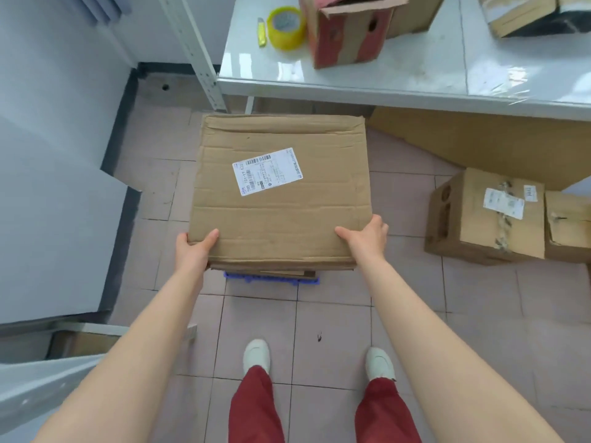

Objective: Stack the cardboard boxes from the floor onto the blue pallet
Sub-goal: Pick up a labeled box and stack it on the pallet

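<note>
A large brown cardboard box (281, 212) with a white shipping label on its top is in the middle of the view, over the blue pallet (271, 279), of which only a thin strip shows under its near edge. Edges of more cardboard show just beneath the box. My left hand (193, 249) grips the box's near left corner, thumb on top. My right hand (367, 238) grips the near right corner the same way. Two smaller cardboard boxes (486, 219) (567, 227) stand on the tiled floor to the right.
A white table (415, 84) stands behind the box, carrying a red-and-brown open box (348, 30), a yellow tape roll (286, 28) and a yellow cutter (261, 33). Flat cardboard (479, 145) leans under the table. White panels (54, 155) line the left side. My feet stand on the tiles below.
</note>
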